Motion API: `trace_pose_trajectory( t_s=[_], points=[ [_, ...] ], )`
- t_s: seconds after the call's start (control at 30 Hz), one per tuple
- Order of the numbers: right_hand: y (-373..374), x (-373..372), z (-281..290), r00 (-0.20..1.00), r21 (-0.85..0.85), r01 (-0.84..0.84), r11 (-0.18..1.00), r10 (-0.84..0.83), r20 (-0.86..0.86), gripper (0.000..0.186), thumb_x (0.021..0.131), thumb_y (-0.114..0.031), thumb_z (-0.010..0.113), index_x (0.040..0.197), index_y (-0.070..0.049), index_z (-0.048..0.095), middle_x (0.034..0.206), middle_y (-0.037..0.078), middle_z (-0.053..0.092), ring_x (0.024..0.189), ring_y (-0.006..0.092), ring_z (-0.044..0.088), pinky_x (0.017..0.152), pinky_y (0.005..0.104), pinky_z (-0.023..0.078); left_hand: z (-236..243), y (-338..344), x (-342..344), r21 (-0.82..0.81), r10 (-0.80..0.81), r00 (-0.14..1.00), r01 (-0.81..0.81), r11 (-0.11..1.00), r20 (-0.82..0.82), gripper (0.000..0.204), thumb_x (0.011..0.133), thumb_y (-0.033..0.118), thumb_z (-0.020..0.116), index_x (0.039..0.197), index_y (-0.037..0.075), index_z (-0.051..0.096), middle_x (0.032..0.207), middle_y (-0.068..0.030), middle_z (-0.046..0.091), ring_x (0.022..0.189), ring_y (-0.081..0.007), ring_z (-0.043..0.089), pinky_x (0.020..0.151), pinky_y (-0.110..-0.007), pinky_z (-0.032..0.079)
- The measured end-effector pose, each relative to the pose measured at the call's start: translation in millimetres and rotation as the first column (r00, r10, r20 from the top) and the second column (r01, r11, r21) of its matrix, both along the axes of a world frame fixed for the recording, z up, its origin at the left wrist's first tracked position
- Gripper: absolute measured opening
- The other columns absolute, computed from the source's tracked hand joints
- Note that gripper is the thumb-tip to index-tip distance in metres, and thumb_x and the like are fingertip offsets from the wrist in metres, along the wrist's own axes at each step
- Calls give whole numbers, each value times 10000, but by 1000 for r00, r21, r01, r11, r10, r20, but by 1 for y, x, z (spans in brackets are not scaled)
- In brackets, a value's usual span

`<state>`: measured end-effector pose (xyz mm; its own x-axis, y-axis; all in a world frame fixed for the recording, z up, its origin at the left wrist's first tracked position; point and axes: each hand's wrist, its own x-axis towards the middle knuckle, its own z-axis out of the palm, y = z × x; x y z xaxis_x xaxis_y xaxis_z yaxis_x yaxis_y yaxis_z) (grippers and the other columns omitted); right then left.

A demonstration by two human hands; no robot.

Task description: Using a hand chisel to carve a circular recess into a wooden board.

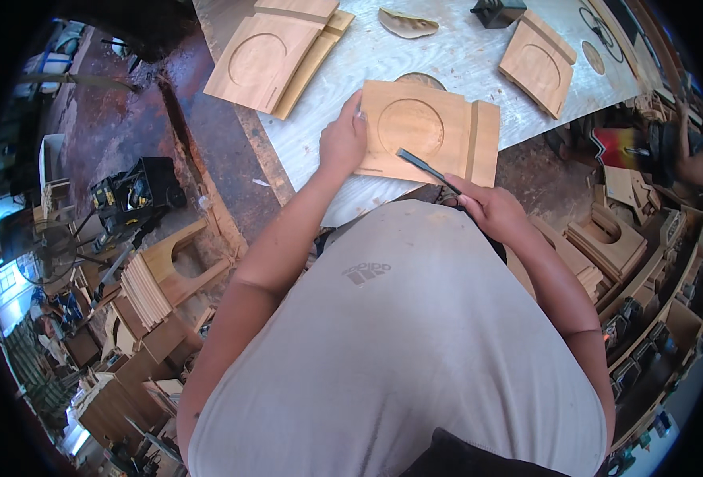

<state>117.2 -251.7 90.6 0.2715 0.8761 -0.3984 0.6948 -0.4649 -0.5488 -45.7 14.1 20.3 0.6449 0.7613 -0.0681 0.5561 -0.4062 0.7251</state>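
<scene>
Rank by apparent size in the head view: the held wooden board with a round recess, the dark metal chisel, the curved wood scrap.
1. Wooden board with a round recess
2. Dark metal chisel and curved wood scrap: alike, unranked.

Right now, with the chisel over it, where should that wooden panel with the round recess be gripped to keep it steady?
Grip the wooden panel by its left edge, coming in from the left, as the left hand does now with fingers curled over the rim. The panel lies flat on the workbench, so only its edges offer a hold, and the right hand brings the chisel in from the near right corner.
</scene>
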Motion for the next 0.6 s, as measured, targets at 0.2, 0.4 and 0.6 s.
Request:
trace_pose_trajectory(
  t_s=[0.2, 0.4, 0.6],
  points=[
    [11, -2, 14, 1000, -84, -2, 996, 0, -19, 424, 1022, -255, 566, 1447, -262, 558, 1053, 126, 744, 928, 383, 700, 834, 433, 555, 6, 8, 9, -33, -43, 997, 41, 999, -61, 595, 1000, 237, 512, 1573, 255, 351, 886, -217, 716, 841, -424, 687, 812, -514, 524],
    [8, -13, 8, 998, -43, 53, 998, -54, -20, 424, 1031, -308, 546, 1455, -300, 541, 922, 171, 717, 840, 402, 686, 775, 460, 545, 0, 15, 12, -29, -93, 995, 94, 995, 44, 549, 1004, 242, 523, 1542, 258, 416, 877, -234, 709, 837, -441, 676, 815, -525, 514],
    [12, -23, 13, 986, -6, 129, 992, -129, -110, 411, 1042, -323, 526, 1452, -313, 540, 854, 212, 687, 779, 419, 667, 730, 480, 528, -1, 16, 13, -35, -56, 997, 58, 998, 44, 538, 1010, 241, 512, 1540, 258, 420, 913, -257, 704, 893, -446, 673, 849, -521, 508]
  ],
)
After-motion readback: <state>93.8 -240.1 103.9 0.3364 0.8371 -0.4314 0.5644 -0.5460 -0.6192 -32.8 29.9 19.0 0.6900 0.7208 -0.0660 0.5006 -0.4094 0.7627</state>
